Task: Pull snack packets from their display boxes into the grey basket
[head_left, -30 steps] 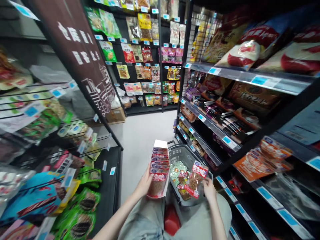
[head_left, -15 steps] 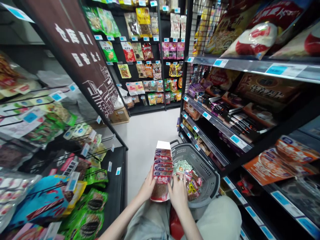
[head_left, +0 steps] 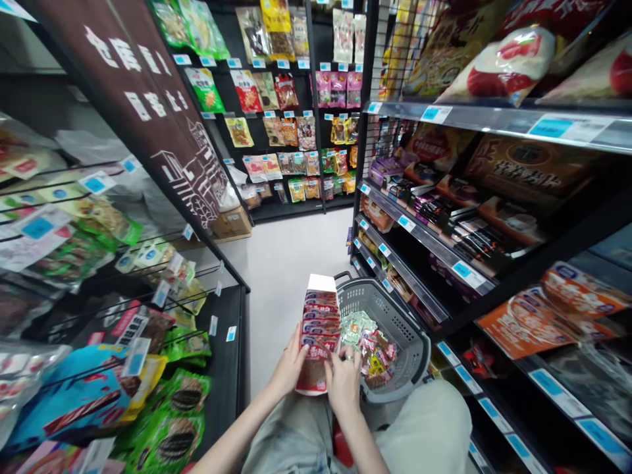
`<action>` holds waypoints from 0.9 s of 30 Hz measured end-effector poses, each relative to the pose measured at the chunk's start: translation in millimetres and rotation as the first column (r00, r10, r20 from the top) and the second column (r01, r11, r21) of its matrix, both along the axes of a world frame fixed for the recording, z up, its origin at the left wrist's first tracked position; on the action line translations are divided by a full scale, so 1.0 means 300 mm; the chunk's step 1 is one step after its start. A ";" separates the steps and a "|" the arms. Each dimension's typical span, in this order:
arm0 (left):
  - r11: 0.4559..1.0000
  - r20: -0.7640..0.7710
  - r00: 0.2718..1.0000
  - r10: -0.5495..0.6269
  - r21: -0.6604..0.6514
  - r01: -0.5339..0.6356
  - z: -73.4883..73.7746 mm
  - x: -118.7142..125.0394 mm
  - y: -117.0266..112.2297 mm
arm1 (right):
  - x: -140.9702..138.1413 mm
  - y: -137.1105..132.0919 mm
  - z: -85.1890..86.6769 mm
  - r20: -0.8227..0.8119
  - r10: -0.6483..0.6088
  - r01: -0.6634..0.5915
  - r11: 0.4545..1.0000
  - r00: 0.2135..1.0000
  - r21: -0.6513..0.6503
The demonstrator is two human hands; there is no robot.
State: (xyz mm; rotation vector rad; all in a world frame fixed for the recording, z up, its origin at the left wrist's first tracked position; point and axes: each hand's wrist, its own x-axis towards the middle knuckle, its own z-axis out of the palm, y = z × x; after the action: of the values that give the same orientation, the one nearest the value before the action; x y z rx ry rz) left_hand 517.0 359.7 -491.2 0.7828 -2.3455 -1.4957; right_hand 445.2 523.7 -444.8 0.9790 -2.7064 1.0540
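Observation:
An open display box (head_left: 312,380) of red snack packets (head_left: 320,324) is tilted above my lap, its white flap at the far end. My left hand (head_left: 290,366) is closed around the box's left side, thumb over the front. At its lower right, my right hand (head_left: 345,380) has curled fingers pinching the edge of the front packet; the fingertips are partly hidden. Just right of the box, a grey shopping basket (head_left: 412,359) stands on the floor. Pale green packets (head_left: 356,325) and red and yellow packets (head_left: 378,359) lie inside it.
Shelves of bagged snacks (head_left: 172,401) line the left side. Close on the right stands a shelf (head_left: 444,253) with boxes and orange packs (head_left: 530,319). Hanging snack bags (head_left: 247,91) fill the back wall; a cardboard box (head_left: 232,222) sits on the floor by the banner post.
My right hand has shifted left from beside the basket onto the front packet, and its fingers have curled. My left hand still holds the box. The whole view has shifted slightly.

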 end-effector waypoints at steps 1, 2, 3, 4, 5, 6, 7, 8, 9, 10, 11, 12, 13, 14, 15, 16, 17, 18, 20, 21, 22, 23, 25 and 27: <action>1.000 -0.012 1.000 0.004 0.006 -0.004 -0.004 0.002 0.000 | -0.003 0.001 -0.003 0.015 0.006 -0.006 1.000 1.000 -0.030; 1.000 -0.029 1.000 0.010 0.015 -0.009 -0.008 0.004 -0.002 | -0.006 0.004 -0.005 0.033 0.017 -0.014 0.997 0.999 -0.081; 1.000 -0.048 0.999 0.018 0.027 -0.016 -0.013 0.006 -0.005 | -0.008 0.010 -0.005 0.055 0.030 -0.021 0.988 0.998 -0.154; 0.999 -0.066 0.997 0.028 0.037 -0.026 -0.018 0.008 -0.009 | -0.010 0.016 -0.003 0.085 0.040 -0.018 0.970 0.996 -0.244; 0.998 -0.081 0.996 0.040 0.047 -0.036 -0.023 0.009 -0.014 | -0.011 0.024 0.002 0.123 0.043 0.002 0.941 0.991 -0.339; 0.997 -0.089 0.995 0.051 0.054 -0.046 -0.028 0.009 -0.019 | -0.012 0.033 0.010 0.176 0.040 0.039 0.905 0.984 -0.424; 0.997 -0.092 0.994 0.061 0.059 -0.055 -0.031 0.009 -0.023 | -0.013 0.042 0.022 0.237 0.032 0.091 0.866 0.971 -0.491; 0.996 -0.091 0.994 0.067 0.061 -0.062 -0.034 0.008 -0.027 | -0.015 0.051 0.038 0.301 0.018 0.152 0.832 0.954 -0.534; 0.996 -0.087 0.994 0.069 0.059 -0.064 -0.036 0.007 -0.030 | -0.018 0.061 0.057 0.360 -0.003 0.217 0.804 0.933 -0.554; 0.996 -0.084 0.994 0.067 0.057 -0.063 -0.036 0.006 -0.032 | -0.023 0.071 0.079 0.412 -0.027 0.275 0.784 0.911 -0.556; 0.997 -0.081 0.995 0.064 0.053 -0.060 -0.036 0.004 -0.032 | -0.029 0.083 0.102 0.456 -0.045 0.320 0.772 0.889 -0.549; 0.997 -0.080 0.995 0.062 0.050 -0.058 -0.034 0.003 -0.031 | -0.035 0.096 0.126 0.493 -0.051 0.351 0.766 0.868 -0.539; 0.997 -0.079 0.995 0.060 0.049 -0.057 -0.032 0.002 -0.030 | -0.041 0.111 0.150 0.527 -0.048 0.373 0.761 0.848 -0.532; 0.997 -0.078 0.995 0.061 0.050 -0.057 -0.030 0.001 -0.028 | -0.047 0.127 0.174 0.559 -0.039 0.392 0.754 0.828 -0.527; 0.997 -0.078 0.995 0.063 0.052 -0.059 -0.027 0.000 -0.027 | -0.051 0.144 0.197 0.587 -0.031 0.412 0.743 0.809 -0.528; 0.996 -0.076 0.995 0.067 0.055 -0.063 -0.024 -0.001 -0.025 | -0.054 0.162 0.219 0.608 -0.030 0.436 0.726 0.793 -0.532; 0.996 -0.072 0.995 0.070 0.057 -0.066 -0.022 -0.001 -0.024 | -0.055 0.180 0.240 0.623 -0.040 0.466 0.701 0.781 -0.539; 0.996 -0.066 0.995 0.069 0.057 -0.066 -0.020 -0.002 -0.023 | -0.055 0.197 0.260 0.634 -0.057 0.499 0.673 0.771 -0.546; 0.997 -0.052 0.997 0.065 0.053 -0.063 -0.015 -0.003 -0.021 | -0.055 0.229 0.295 0.651 -0.087 0.553 0.620 0.754 -0.557; 0.997 -0.044 0.997 0.064 0.051 -0.061 -0.013 -0.004 -0.020 | -0.056 0.242 0.309 0.659 -0.098 0.574 0.597 0.746 -0.560; 0.997 -0.039 0.997 0.064 0.050 -0.062 -0.011 -0.005 -0.019 | -0.057 0.253 0.320 0.667 -0.106 0.591 0.579 0.738 -0.562; 0.997 -0.036 0.997 0.065 0.049 -0.064 -0.008 -0.006 -0.017 | -0.060 0.262 0.330 0.674 -0.109 0.604 0.563 0.731 -0.564; 0.997 -0.040 0.997 0.070 0.047 -0.069 -0.002 -0.008 -0.014 | -0.068 0.276 0.342 0.685 -0.109 0.621 0.542 0.720 -0.566; 0.996 -0.051 0.996 0.073 0.045 -0.071 0.003 -0.010 -0.010 | -0.076 0.286 0.350 0.695 -0.115 0.636 0.528 0.710 -0.563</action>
State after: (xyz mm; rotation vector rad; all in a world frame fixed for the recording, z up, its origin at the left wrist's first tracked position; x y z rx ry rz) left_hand 514.1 356.8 -490.2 0.8194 -2.2304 -1.5227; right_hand 422.4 609.5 -339.8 -0.1963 -2.1041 2.3829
